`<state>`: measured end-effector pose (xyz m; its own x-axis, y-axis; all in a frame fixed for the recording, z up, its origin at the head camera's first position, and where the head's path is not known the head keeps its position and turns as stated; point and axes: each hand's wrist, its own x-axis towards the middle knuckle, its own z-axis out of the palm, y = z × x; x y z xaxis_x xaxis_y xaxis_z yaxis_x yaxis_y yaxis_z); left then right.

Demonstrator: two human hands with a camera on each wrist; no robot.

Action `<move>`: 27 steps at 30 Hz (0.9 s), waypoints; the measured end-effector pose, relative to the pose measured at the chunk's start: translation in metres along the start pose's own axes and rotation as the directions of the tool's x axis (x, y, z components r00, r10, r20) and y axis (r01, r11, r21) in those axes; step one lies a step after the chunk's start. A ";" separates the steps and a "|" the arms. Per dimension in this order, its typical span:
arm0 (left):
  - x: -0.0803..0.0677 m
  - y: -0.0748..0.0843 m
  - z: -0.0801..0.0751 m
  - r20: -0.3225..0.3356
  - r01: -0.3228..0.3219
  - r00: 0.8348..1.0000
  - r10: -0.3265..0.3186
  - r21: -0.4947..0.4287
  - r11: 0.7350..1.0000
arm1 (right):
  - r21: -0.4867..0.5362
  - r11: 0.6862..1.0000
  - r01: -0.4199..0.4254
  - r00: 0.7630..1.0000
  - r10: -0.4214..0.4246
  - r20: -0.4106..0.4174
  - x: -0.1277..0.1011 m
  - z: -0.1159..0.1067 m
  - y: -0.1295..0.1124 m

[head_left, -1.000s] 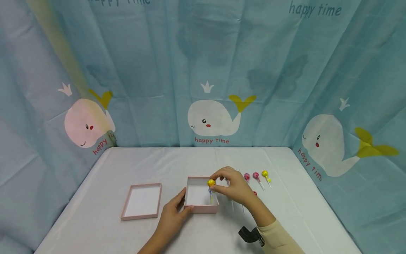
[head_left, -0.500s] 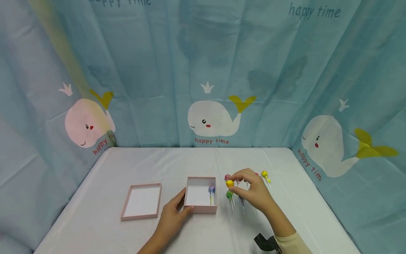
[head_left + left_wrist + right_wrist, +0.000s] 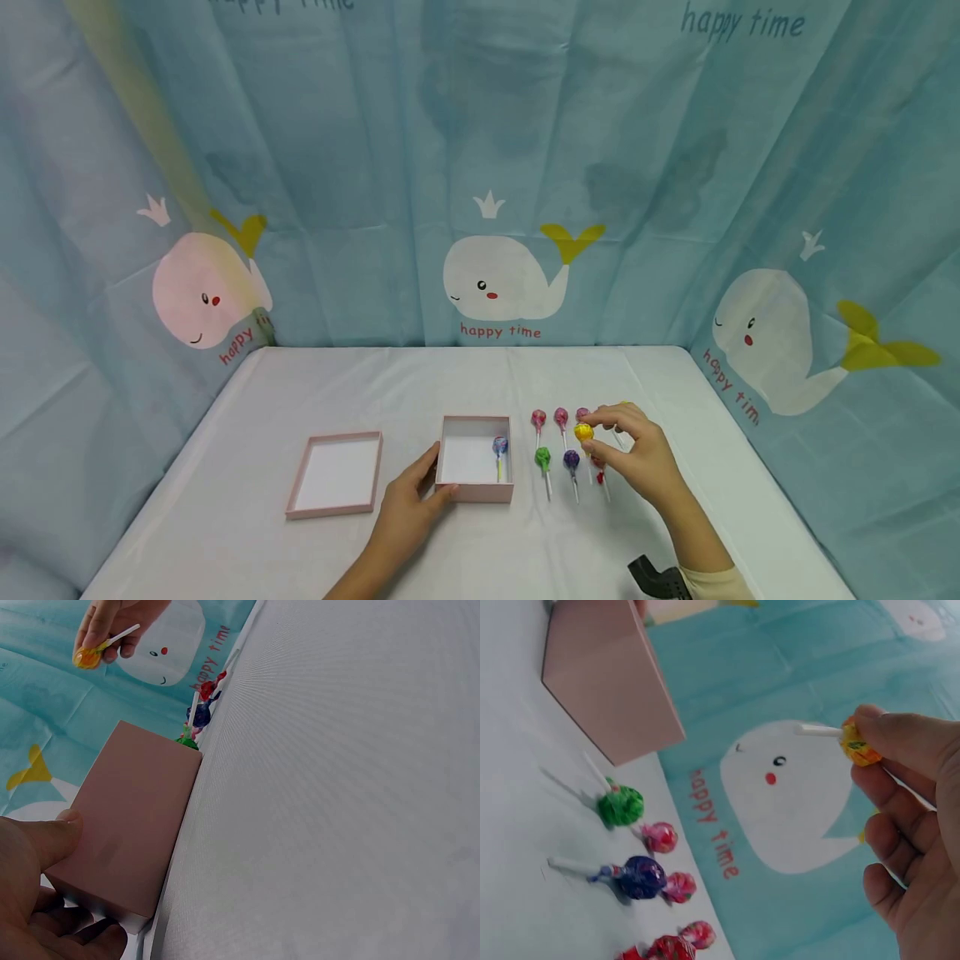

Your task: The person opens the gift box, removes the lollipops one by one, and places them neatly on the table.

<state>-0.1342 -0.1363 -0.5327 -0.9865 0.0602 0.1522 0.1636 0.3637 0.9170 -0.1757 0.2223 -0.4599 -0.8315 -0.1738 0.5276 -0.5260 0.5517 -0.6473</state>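
My right hand [image 3: 637,452] pinches a yellow lollipop [image 3: 583,432] by its wrapped head between thumb and fingertips, above the loose lollipops; in the right wrist view its white stick points left. My left hand [image 3: 405,508] grips the pink open box [image 3: 475,493] at its left side, thumb on the front wall, as the left wrist view also shows. Inside the box, by the right wall, lies a blue-purple lollipop [image 3: 500,447]. Right of the box lie a green lollipop [image 3: 543,457], a purple lollipop [image 3: 572,459] and a red lollipop [image 3: 671,950], the last partly hidden in the head view.
Behind that row lie pink lollipops [image 3: 561,417]. Another yellow one at the back right is mostly covered by my right hand. The shallow pink lid [image 3: 334,473] sits left of the box on the white table [image 3: 420,383]. A blue whale-print curtain [image 3: 345,275] surrounds the table.
My right hand has moved from over the box to the right with the yellow lollipop in its pinch, uncovering the lollipop inside. The left hand and box have stayed in place.
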 end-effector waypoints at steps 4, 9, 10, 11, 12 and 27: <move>0.000 0.000 0.000 0.006 0.015 1.000 -0.015 -0.013 1.000 | -0.036 0.999 -0.031 0.999 0.030 -0.023 -0.002 -0.008 0.006; 0.000 -0.001 0.000 0.017 0.007 1.000 -0.007 -0.015 1.000 | -0.053 0.996 -0.074 0.996 0.071 -0.045 -0.007 -0.015 0.018; 0.000 -0.001 0.000 0.016 0.009 1.000 -0.009 -0.012 1.000 | -0.059 0.995 -0.083 0.996 0.080 -0.049 -0.008 -0.016 0.021; 0.000 -0.001 0.000 0.015 0.013 1.000 -0.013 -0.010 1.000 | -0.060 0.994 -0.090 0.995 0.087 -0.052 -0.009 -0.017 0.024; 0.000 -0.001 0.000 0.014 0.021 1.000 -0.021 -0.009 1.000 | -0.067 0.993 -0.099 0.994 0.095 -0.057 -0.009 -0.018 0.028; -0.001 0.001 -0.001 0.017 0.043 0.999 -0.043 -0.007 0.999 | -0.210 0.939 -0.271 0.962 0.261 -0.073 -0.021 -0.032 0.068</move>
<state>-0.1332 -0.1368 -0.5319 -0.9925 0.0607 0.1062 0.1210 0.3592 0.9254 -0.1885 0.2892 -0.4971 -0.9248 0.0364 0.3786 -0.2312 0.7366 -0.6355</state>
